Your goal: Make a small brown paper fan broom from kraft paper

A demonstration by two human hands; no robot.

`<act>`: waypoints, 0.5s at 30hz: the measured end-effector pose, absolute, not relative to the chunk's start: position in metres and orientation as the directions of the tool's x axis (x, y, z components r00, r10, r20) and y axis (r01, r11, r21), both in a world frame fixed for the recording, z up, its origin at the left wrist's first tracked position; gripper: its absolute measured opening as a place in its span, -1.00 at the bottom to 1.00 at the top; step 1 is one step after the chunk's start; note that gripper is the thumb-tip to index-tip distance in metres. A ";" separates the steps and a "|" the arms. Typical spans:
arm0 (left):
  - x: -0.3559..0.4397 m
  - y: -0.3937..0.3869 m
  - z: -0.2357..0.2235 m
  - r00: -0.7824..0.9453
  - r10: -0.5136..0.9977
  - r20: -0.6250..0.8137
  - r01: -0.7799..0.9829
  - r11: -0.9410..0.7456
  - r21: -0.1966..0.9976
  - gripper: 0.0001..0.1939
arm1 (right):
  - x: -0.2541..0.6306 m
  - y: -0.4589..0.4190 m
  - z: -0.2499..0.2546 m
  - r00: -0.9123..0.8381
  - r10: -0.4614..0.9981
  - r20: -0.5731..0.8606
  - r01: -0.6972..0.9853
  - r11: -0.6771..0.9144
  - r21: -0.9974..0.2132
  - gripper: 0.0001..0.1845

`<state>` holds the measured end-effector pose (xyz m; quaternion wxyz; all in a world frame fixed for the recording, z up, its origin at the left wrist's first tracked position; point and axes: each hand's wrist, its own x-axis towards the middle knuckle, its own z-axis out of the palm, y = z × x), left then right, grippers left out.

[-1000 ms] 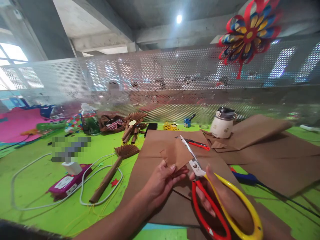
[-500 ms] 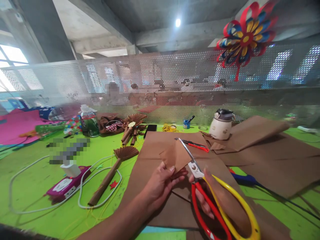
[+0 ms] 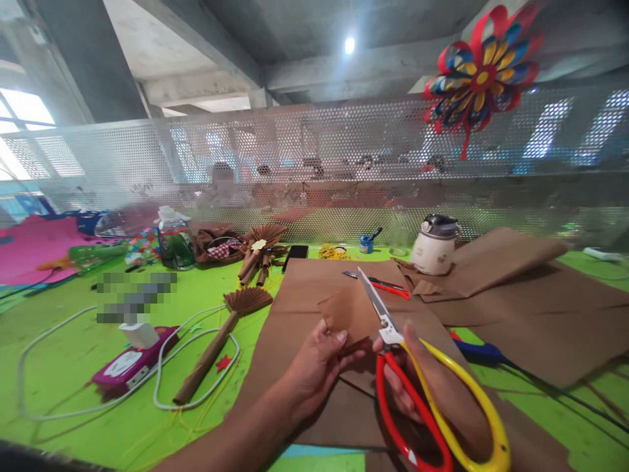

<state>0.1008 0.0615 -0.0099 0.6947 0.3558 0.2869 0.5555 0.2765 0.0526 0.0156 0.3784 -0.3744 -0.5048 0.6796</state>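
My left hand [image 3: 314, 367] pinches a small piece of brown paper [image 3: 351, 313] and holds it up over the table. My right hand [image 3: 432, 393] grips large scissors [image 3: 417, 387] with one red and one yellow handle loop. The scissor blades point up and away, lying along the right edge of the paper piece. Below both hands lies a big brown paper sheet [image 3: 304, 308] on the green table [image 3: 73, 373].
A brown paper fan on a rolled stick [image 3: 221, 337] lies left of the sheet inside a white cable loop [image 3: 162, 380]. A pink device [image 3: 130, 364], a white jar [image 3: 435, 244], small red scissors [image 3: 386, 285], more brown sheets [image 3: 540, 295] and a perforated screen [image 3: 314, 164] surround the work spot.
The scissor blades have closed along the paper's right edge and tipped more upright. The paper piece has lost its pointed corner and looks smaller. Both hands stay in much the same place.
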 end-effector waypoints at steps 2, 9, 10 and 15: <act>0.100 0.062 -0.010 0.205 0.979 -0.010 -0.569 0.127 0.812 -0.61 | 0.277 0.053 0.015 -0.412 0.905 -0.101 -0.132 -0.169 -0.977 -0.64; 0.094 0.068 -0.013 0.128 0.985 -0.117 -0.574 0.169 0.801 -0.80 | 0.290 0.058 0.016 -0.296 0.955 0.012 -0.071 -0.009 -0.997 -0.67; 0.094 0.069 -0.013 0.114 0.983 -0.144 -0.569 0.183 0.802 -0.83 | 0.294 0.060 0.016 -0.274 0.961 0.024 -0.051 0.010 -0.999 -0.68; 0.096 0.073 -0.011 0.067 0.984 -0.167 -0.515 0.178 0.839 -0.93 | 0.323 0.092 0.011 -0.131 0.984 0.121 0.169 0.143 -0.975 -0.70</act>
